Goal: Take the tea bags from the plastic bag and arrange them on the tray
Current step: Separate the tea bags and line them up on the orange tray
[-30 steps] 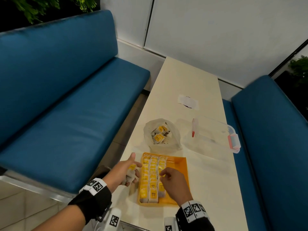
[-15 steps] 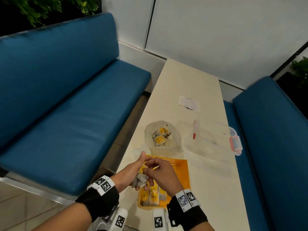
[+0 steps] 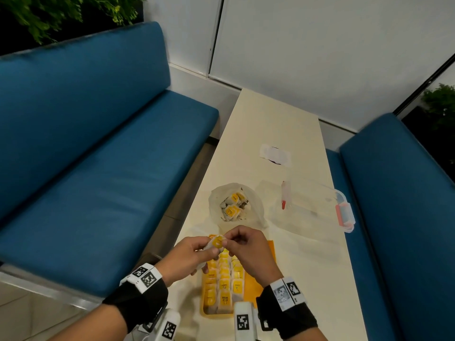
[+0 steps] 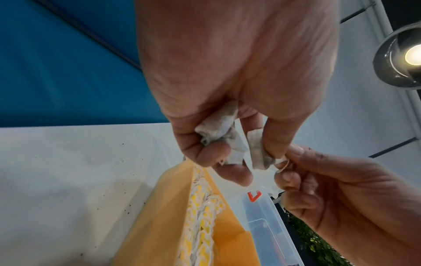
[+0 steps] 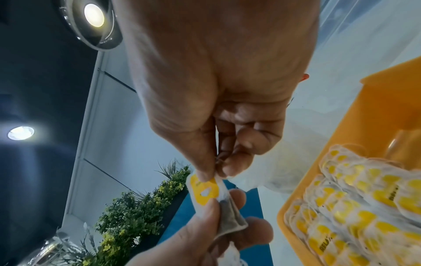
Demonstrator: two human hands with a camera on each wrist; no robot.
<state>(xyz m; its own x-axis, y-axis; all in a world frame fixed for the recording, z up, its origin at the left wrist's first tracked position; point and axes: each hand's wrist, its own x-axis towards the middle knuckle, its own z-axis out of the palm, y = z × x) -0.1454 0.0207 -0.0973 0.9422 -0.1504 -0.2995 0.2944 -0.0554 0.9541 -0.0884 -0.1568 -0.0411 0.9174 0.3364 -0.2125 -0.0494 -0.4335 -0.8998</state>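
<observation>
Head view: left hand (image 3: 189, 257) clutches several tea bags (image 4: 218, 126), right hand (image 3: 248, 247) pinches the top one's yellow tag (image 3: 218, 241), both above the orange tray (image 3: 256, 286) of rows. Plastic bag (image 3: 236, 205) sits just beyond.

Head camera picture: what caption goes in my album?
Two hands pinch one tea bag above the orange tray.

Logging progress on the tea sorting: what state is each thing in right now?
Left hand: grips several white tea bags.
Right hand: pinches one yellow-tagged tea bag.
Orange plastic tray: partly filled with rows.
Clear plastic bag: open, bags remain inside.
Clear lidded box: closed, cannot confirm latching.
</observation>
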